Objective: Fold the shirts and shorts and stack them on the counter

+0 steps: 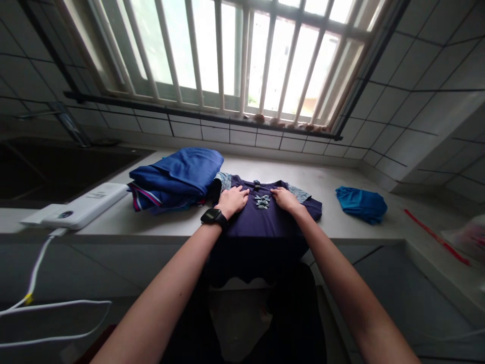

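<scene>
A dark purple shirt [265,222] with patterned blue-grey sleeves and small bows below the neckline lies front up on the white counter, its lower part hanging over the front edge. Flat on the shirt's left shoulder area rests my left hand [233,200], fingers spread; a black watch is on that wrist. My right hand [286,199] lies on the other side of the chest, its fingers stretched toward the bows near the neckline. Folded blue clothes [182,174] with a red-and-white striped edge are piled just left of the shirt.
A white power bank [89,202] with a cable hangs near the front left edge, beside a dark sink [45,167] and tap [70,126]. To the right lie a blue cloth bundle [361,205] and a red strip [435,236]. A barred window [242,60] is behind.
</scene>
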`<state>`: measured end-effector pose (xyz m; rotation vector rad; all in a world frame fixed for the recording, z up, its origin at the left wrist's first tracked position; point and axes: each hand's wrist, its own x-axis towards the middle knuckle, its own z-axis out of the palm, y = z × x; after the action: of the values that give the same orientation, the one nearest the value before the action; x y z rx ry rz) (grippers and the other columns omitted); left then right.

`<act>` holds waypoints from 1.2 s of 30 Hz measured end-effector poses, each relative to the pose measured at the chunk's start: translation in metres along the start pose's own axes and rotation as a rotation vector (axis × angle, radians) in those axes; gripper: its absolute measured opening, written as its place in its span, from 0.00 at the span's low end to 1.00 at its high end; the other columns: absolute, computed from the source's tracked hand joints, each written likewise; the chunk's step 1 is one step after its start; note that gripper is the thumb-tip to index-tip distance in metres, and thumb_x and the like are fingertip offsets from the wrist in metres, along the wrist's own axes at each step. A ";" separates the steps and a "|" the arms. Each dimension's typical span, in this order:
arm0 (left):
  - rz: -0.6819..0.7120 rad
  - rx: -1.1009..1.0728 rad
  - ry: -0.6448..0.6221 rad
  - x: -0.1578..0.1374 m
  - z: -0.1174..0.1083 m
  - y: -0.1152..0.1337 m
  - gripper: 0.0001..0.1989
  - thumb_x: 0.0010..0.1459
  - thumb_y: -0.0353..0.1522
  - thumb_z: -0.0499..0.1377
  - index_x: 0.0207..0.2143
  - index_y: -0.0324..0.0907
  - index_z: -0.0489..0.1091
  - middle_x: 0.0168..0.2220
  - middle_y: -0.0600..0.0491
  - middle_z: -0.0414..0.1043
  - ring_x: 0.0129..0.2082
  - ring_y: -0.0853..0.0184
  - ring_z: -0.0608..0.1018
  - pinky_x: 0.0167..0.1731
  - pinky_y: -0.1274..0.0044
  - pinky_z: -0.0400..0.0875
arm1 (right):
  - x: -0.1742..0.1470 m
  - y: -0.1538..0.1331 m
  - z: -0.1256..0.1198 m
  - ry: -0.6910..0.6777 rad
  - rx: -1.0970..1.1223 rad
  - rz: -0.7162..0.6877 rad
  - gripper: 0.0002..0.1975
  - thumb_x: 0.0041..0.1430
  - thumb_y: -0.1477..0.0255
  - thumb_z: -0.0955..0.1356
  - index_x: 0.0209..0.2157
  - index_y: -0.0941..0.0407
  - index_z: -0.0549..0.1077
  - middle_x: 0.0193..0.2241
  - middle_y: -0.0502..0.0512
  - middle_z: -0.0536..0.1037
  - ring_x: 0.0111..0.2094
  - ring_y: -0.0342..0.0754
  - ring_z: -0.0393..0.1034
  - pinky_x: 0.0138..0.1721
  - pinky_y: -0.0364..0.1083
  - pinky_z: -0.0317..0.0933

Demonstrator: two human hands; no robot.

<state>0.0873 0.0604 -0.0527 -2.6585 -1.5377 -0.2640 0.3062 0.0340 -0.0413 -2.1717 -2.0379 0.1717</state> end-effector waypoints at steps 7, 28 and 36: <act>-0.041 0.000 0.058 0.009 0.007 -0.003 0.25 0.73 0.36 0.46 0.67 0.51 0.68 0.71 0.50 0.64 0.69 0.58 0.68 0.64 0.64 0.67 | 0.015 0.015 0.006 0.045 0.007 0.072 0.26 0.78 0.65 0.53 0.70 0.44 0.65 0.74 0.60 0.58 0.74 0.64 0.48 0.67 0.78 0.48; -0.010 0.020 0.138 0.000 -0.002 0.003 0.20 0.70 0.34 0.49 0.54 0.40 0.77 0.57 0.41 0.76 0.56 0.56 0.78 0.54 0.68 0.71 | -0.012 0.000 0.012 0.182 -0.014 0.181 0.29 0.74 0.68 0.56 0.71 0.62 0.61 0.72 0.70 0.59 0.73 0.57 0.53 0.71 0.60 0.47; -0.052 0.002 0.099 0.000 -0.006 0.007 0.24 0.69 0.34 0.49 0.63 0.38 0.70 0.59 0.40 0.75 0.58 0.55 0.77 0.55 0.68 0.69 | -0.015 -0.003 0.008 0.203 0.008 0.193 0.30 0.71 0.69 0.55 0.70 0.66 0.61 0.71 0.71 0.61 0.72 0.58 0.55 0.72 0.59 0.47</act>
<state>0.0922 0.0561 -0.0462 -2.5642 -1.5766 -0.3905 0.3004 0.0195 -0.0490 -2.2751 -1.7190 -0.0180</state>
